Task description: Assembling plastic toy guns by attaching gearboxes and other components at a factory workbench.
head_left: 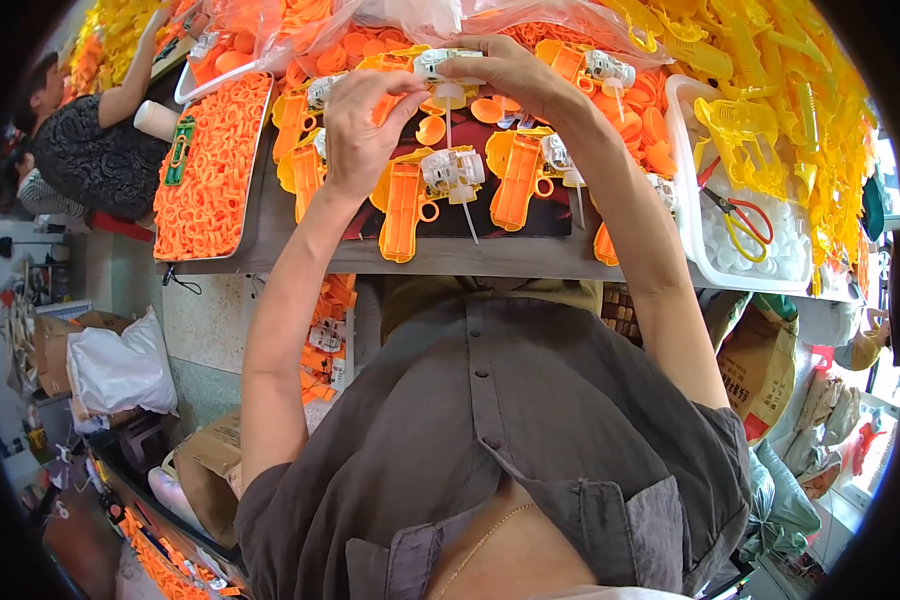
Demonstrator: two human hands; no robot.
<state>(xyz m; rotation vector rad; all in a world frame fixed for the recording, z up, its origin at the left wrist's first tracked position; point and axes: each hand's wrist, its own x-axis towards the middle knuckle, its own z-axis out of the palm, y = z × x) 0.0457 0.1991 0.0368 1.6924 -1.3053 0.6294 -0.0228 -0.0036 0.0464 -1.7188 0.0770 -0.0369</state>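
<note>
Several half-assembled toy guns lie in rows on the table, such as a yellow-and-orange toy gun (402,205) with a white mechanism (452,172) and a thin rod at its end. My right hand (510,75) reaches to the back row, its thumb and fingers closed on a white plastic mechanism (444,64) at the end of another gun. Beside it, my left hand (360,130) is closed in a pinch over that gun's orange handle area. Orange shows between thumb and fingers, but what they hold is hidden.
A tray of small orange rings (210,170) stands at left, with a green tool on it. At right, a white bin (705,250) holds translucent parts and red-and-yellow-handled scissors (745,225). Yellow shells (770,130) pile up behind it. Another person (90,140) sits at far left.
</note>
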